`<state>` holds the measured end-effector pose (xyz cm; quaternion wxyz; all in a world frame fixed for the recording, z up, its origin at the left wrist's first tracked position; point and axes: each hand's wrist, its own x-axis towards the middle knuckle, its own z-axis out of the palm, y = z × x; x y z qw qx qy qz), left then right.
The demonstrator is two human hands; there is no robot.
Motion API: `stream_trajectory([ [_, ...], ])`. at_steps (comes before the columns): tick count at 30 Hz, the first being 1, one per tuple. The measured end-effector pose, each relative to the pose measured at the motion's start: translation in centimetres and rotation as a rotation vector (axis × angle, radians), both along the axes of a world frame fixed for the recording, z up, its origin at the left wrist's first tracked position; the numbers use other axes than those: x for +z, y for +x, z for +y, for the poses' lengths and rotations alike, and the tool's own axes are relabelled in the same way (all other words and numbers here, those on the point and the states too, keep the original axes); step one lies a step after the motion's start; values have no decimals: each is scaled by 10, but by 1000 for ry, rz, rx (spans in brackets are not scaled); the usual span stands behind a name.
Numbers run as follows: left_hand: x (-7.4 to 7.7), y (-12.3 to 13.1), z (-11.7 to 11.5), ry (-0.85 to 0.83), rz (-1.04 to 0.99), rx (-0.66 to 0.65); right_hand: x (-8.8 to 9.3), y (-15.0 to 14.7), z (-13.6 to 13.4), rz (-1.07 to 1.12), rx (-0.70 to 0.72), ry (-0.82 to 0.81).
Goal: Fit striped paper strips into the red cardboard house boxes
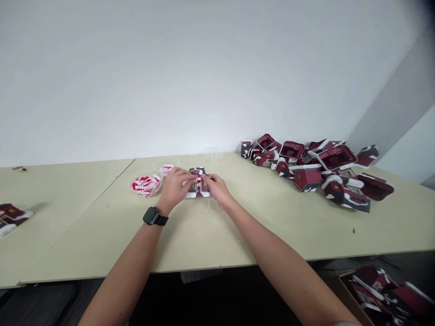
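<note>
A miniature house (199,194), dark red and grey with white snow-like edges and yellow windows, stands on the table between my hands. My left hand (175,186), with a black watch on its wrist, is closed in a pinch at the house's front. Its fingertips meet a small red-and-white striped piece (199,179) above the door. My right hand (218,188) grips the house's right side, its thumb close to that piece. Fingers cover parts of the house. Left of my left hand, a clear round bowl (132,184) holds several red-and-white striped pieces.
Another red-and-white item (167,170) lies behind the bowl, beside a clear lid. A heap of similar miniature houses (307,177) fills the table's right. One more house (12,217) sits at the left edge. Below, a cardboard box (353,296) contains more. A wall (204,81) borders the back.
</note>
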<state>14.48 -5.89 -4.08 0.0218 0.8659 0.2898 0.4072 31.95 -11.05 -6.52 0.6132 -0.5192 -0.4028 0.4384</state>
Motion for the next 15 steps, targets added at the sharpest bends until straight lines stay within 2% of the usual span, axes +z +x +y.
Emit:
stream_trajectory([
  [11, -4, -4, 5, -60, -8, 13, -8, -3, 3, -4, 31, 55],
  [15, -8, -3, 5, -68, -94, 58, -8, -3, 1, -9, 12, 59],
])
